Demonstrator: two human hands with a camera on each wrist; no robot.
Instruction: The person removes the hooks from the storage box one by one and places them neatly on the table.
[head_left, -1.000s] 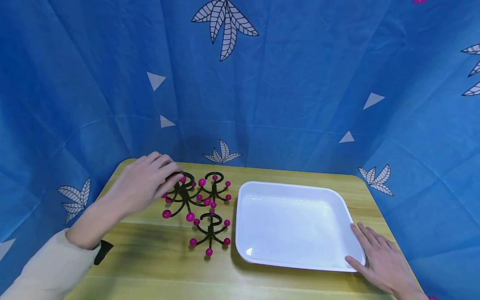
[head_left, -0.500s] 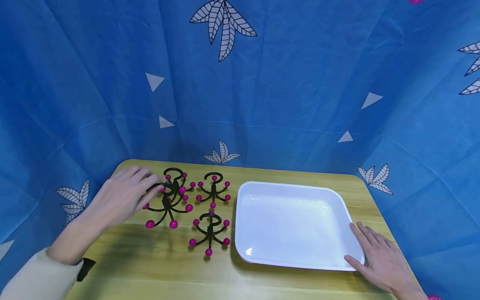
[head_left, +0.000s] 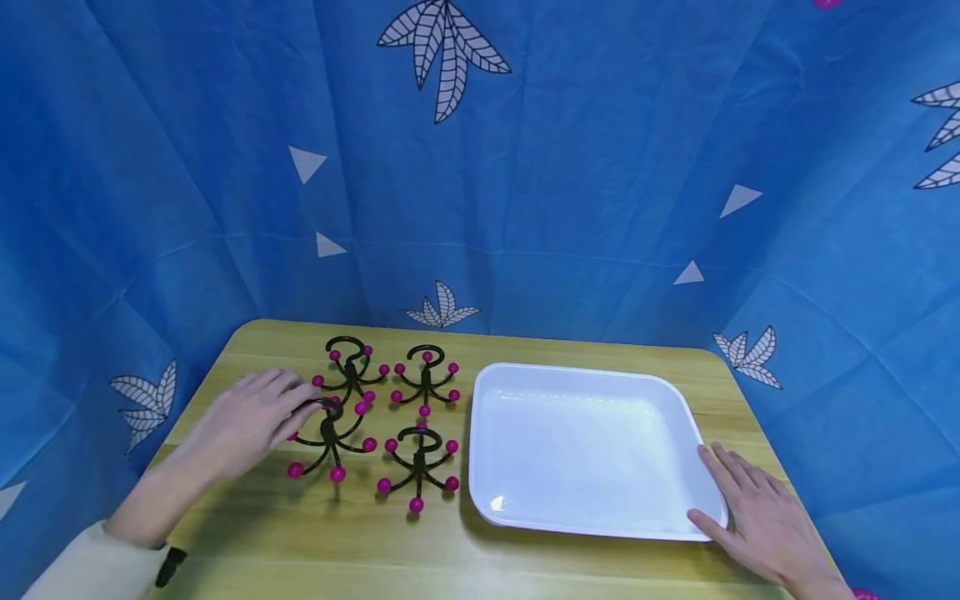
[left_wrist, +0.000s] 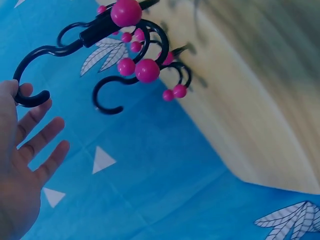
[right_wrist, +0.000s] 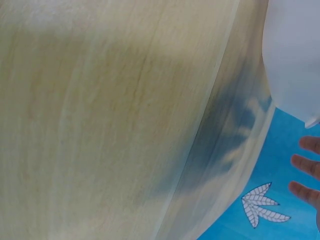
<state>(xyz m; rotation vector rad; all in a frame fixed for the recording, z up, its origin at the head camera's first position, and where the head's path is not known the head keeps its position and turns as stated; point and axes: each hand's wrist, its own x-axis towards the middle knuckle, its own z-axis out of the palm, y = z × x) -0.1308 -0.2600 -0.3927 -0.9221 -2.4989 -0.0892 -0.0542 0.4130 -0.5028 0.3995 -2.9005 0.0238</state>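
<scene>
In the head view my left hand (head_left: 243,423) pinches the curved top of a black multi-arm hook hanger (head_left: 328,433) with pink ball tips, at the table's left. The left wrist view shows the curl of this held hanger (left_wrist: 50,51) between thumb and forefinger, the other fingers spread. Three similar hangers stand close by: one behind (head_left: 350,372), one at the back right (head_left: 426,379) and one at the front right (head_left: 418,461). My right hand (head_left: 765,517) rests fingers out along the right rim of a white rectangular tray (head_left: 581,535).
The hangers stand left of the tray on a pale wooden table (head_left: 360,554). A blue patterned cloth (head_left: 562,167) rises behind and at both sides of the table. A shadow of the hand falls on the wood in the right wrist view.
My left hand has brought its hanger left and toward the front, away from the hanger at the back left, and lower over the last half second. The right hand and tray stay put.
</scene>
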